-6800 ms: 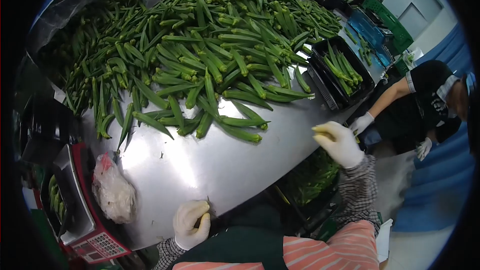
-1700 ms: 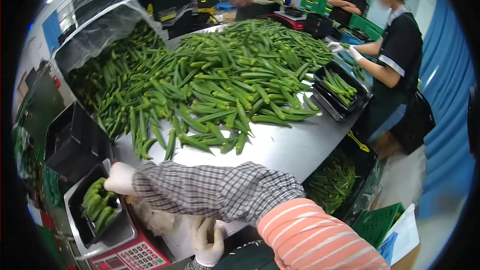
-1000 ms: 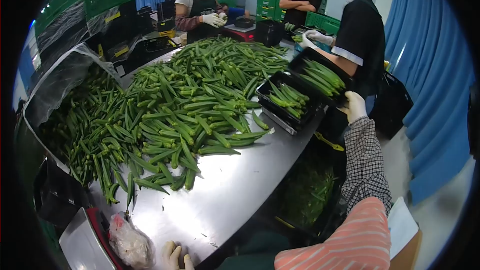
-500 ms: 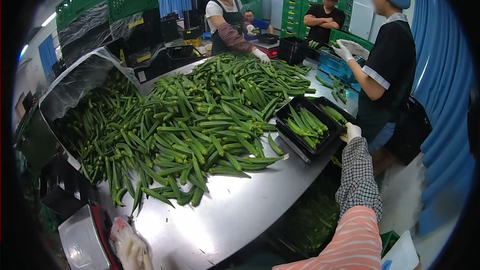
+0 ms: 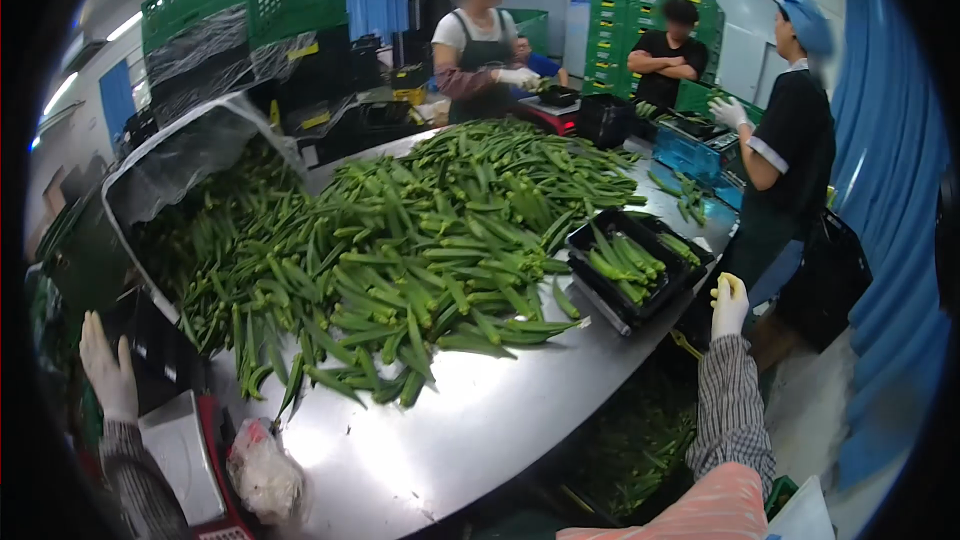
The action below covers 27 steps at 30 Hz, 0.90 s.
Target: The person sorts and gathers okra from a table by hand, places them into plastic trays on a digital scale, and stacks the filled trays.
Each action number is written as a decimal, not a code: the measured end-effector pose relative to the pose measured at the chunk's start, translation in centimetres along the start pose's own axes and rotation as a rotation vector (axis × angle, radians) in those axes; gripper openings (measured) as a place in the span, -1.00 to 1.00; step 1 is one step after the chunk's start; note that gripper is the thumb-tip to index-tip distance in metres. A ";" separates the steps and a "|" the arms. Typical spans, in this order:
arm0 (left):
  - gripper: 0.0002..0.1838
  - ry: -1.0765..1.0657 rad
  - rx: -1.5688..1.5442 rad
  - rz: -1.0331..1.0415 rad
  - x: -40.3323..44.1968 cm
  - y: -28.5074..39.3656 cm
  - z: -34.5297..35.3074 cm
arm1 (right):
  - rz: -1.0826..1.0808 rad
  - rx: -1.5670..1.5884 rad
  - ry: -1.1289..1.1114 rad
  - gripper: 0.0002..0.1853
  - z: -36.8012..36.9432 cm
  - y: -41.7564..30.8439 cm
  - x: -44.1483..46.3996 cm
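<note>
My left hand (image 5: 108, 370), in a pale glove, is raised at the lower left with fingers stretched out and nothing in it. Close by stand a red-sided scale with a metal pan (image 5: 183, 455) and a crumpled clear plastic bag (image 5: 265, 472). On the right, my right hand (image 5: 730, 306) is held up with gloved fingers curled in; nothing shows in them. It is apart from the black trays (image 5: 612, 308) at the table's edge, which hold green okra pods (image 5: 627, 262). A large heap of okra (image 5: 430, 240) covers much of the metal table (image 5: 480, 430).
A lined crate (image 5: 140, 270) lies tipped at the left, okra spilling from it. Across the table stand a co-worker in an apron (image 5: 480, 50) and one on the right (image 5: 800, 130) beside a blue crate (image 5: 690, 152). A person with folded arms (image 5: 672, 60) stands behind.
My right hand has left the trays, curling its fingers. My left hand has moved off the plastic bag, up and left, and opened. The far co-worker's hand has withdrawn from the heap.
</note>
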<state>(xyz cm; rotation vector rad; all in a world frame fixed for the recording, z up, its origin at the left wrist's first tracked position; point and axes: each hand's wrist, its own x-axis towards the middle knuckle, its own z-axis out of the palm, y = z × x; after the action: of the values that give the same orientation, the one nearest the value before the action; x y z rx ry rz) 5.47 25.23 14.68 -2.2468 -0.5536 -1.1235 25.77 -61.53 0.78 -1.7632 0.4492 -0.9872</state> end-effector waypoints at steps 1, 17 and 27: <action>-0.54 -0.160 0.056 -0.082 0.2 -1.3 2.2 | -0.073 -0.021 -0.072 -0.79 0.0 -1.8 -2.8; -0.63 -0.465 -0.197 -0.349 2.1 -0.9 5.4 | -0.739 -0.306 -0.614 -0.92 8.2 -5.2 -25.1; -0.71 -0.122 -0.157 -0.131 -8.0 -3.9 -7.7 | -0.734 -0.276 -0.637 -0.89 8.5 -5.4 -25.1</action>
<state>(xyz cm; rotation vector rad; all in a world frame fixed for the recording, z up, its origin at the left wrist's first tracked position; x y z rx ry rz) -5.77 22.32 13.05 -2.4570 -0.6929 -1.1340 16.82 -36.90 -5.85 -2.4322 -0.5294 -0.7847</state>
